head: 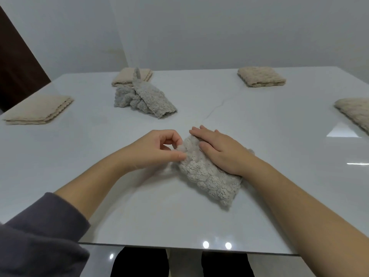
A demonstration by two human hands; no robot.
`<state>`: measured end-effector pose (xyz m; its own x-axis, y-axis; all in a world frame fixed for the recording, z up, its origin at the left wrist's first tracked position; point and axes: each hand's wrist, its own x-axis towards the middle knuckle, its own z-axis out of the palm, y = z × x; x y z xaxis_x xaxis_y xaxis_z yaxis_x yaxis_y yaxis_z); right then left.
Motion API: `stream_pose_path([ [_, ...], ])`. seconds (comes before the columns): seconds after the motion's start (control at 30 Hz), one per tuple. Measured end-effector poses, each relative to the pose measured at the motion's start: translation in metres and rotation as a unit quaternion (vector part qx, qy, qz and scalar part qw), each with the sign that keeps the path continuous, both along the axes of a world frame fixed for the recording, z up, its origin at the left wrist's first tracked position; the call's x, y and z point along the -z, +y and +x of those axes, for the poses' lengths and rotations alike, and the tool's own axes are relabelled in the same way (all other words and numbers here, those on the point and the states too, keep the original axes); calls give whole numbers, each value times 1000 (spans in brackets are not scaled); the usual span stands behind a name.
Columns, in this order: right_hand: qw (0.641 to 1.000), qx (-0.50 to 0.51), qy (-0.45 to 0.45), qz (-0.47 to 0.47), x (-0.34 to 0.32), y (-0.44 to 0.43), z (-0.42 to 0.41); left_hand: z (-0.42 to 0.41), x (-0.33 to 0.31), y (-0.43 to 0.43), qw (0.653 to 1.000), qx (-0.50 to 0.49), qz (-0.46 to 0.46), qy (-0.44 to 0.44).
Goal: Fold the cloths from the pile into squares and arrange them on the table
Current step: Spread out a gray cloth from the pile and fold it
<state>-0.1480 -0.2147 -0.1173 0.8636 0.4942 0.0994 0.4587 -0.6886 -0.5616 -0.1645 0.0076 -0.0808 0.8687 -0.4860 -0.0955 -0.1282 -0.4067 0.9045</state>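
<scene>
Head view shows your left hand [155,150] pinching the left edge of the grey cloth [209,176] between thumb and forefinger, while your right hand [223,152] lies flat on top of it, fingers straight, pressing it onto the table [179,220] right in front of you. The loose pile [143,98] sits further back, and 4 folded beige cloths [261,76] lie around it

Under your fingers [196,131] spreads a glossy white table [139,206]; beyond them a plain pale wall [219,27] rises, with a dark brown panel [16,56] far to their left. Nearer you than the fingers, small light spots [205,244] glint at the table's edge.
</scene>
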Motion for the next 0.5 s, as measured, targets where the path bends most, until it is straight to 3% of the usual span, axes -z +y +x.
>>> stream_pose_path([
  [0.13,1000,11,-4,8,0,0,0,4,0,4,996,23,83,-35],
  [0.23,1000,14,-4,16,-1,0,0,6,-2,2,998,42,19,-35],
  [0.37,999,31,-6,5,-4,0,-1,15,-6,-4,995,51,-48,65],
  [0.43,998,46,-23,-48,-2,0,0,20,-5,-5,993,73,-8,88],
  [0.5,992,62,-34,-104,0,0,0,24,-6,-8,989,98,92,65],
])
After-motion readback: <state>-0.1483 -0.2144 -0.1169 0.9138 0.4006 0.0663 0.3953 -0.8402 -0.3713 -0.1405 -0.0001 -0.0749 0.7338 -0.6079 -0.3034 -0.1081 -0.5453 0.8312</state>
